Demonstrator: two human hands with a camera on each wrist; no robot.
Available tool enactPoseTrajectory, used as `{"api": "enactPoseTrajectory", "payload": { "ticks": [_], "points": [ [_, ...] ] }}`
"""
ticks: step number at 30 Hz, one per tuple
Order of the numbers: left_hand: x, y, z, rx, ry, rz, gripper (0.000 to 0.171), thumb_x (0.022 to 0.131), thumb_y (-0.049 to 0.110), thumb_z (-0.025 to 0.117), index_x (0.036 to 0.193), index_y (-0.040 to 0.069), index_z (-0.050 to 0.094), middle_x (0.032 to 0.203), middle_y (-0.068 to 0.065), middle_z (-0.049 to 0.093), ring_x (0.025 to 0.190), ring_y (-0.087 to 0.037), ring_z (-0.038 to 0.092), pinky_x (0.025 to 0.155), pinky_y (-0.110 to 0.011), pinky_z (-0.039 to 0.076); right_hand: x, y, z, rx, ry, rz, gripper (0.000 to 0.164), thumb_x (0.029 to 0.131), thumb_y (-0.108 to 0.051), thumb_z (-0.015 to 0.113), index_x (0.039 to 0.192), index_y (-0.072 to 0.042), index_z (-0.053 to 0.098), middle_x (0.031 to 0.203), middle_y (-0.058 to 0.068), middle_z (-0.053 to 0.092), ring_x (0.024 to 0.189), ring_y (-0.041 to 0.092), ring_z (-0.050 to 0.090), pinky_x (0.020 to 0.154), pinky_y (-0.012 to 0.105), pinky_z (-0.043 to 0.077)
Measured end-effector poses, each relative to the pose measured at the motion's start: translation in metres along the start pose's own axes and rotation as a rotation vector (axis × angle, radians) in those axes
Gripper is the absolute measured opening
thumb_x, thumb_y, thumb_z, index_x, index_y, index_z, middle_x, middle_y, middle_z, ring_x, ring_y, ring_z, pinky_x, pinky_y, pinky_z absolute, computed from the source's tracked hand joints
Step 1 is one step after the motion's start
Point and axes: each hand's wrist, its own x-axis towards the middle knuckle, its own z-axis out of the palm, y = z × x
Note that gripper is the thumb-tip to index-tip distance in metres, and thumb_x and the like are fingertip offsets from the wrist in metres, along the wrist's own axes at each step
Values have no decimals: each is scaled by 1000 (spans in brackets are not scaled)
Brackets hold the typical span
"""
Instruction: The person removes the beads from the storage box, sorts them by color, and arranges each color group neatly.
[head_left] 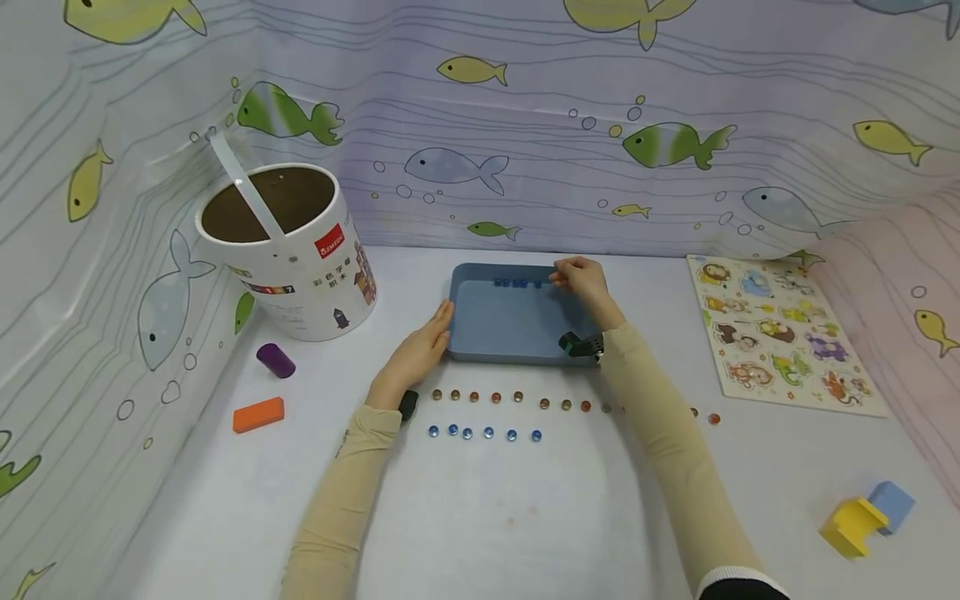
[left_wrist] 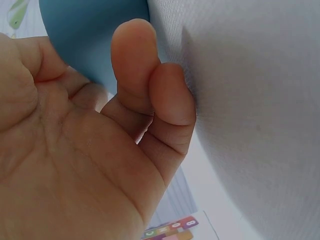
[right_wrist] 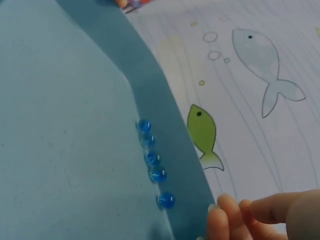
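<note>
A blue-grey tray [head_left: 517, 325] lies on the white table. Along its far inner wall sit several blue marbles [right_wrist: 158, 174], clustered except one a little apart. My left hand [head_left: 416, 350] rests against the tray's left side with fingers extended. Over the far right rim is my right hand [head_left: 585, 283], its fingertips bunched together; in the right wrist view they meet beside the rim, and whether anything is between them is hidden. In front of the tray run a row of amber and reddish marbles [head_left: 496, 398] and a shorter row of blue marbles [head_left: 489, 432].
A white bucket [head_left: 315, 283] with a handle stands at left. Near it lie a purple cylinder [head_left: 276, 360] and an orange block [head_left: 258, 414]. An animal picture board [head_left: 787, 333] lies at right, with yellow [head_left: 853, 527] and blue [head_left: 892, 506] blocks closer. A fish-print curtain [head_left: 555, 133] borders the table.
</note>
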Motion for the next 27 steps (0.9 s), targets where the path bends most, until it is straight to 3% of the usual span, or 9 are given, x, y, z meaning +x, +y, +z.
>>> {"api": "enactPoseTrajectory", "payload": {
  "ticks": [4,10,18,23,27],
  "points": [
    [-1,0,-1,-5,0,-4,54,106,19,34,156,10,15,164,-8,12,147,-32,24,121,-48,23,6,0,7,-76,-83,34,36,102,-20,46,131,-1,58,75,-9,64,70,6,63,71,24,53],
    [0,-1,1,4,-1,-4,54,106,19,33,156,10,14,164,-7,11,147,-32,24,121,-47,23,14,0,27,-157,-186,23,35,102,-24,49,130,-6,61,74,-4,62,63,6,60,58,21,48],
    [3,1,1,2,-5,-8,54,106,21,33,156,12,13,164,-3,9,148,-29,22,122,-46,21,21,9,35,-268,-120,12,26,97,-15,59,117,-1,68,76,2,64,53,4,60,53,18,54],
    [2,1,-1,4,-5,-9,54,106,21,33,156,12,13,164,-3,8,148,-31,23,122,-47,22,20,10,32,-269,-144,34,27,96,-14,60,113,5,67,65,-2,63,49,3,59,52,18,54],
    [1,0,0,2,-3,1,55,106,19,33,156,10,13,164,-7,10,147,-32,24,121,-47,23,16,11,29,-239,-190,56,30,97,-15,57,117,8,62,71,1,64,54,4,61,55,18,55]
  ]
}}
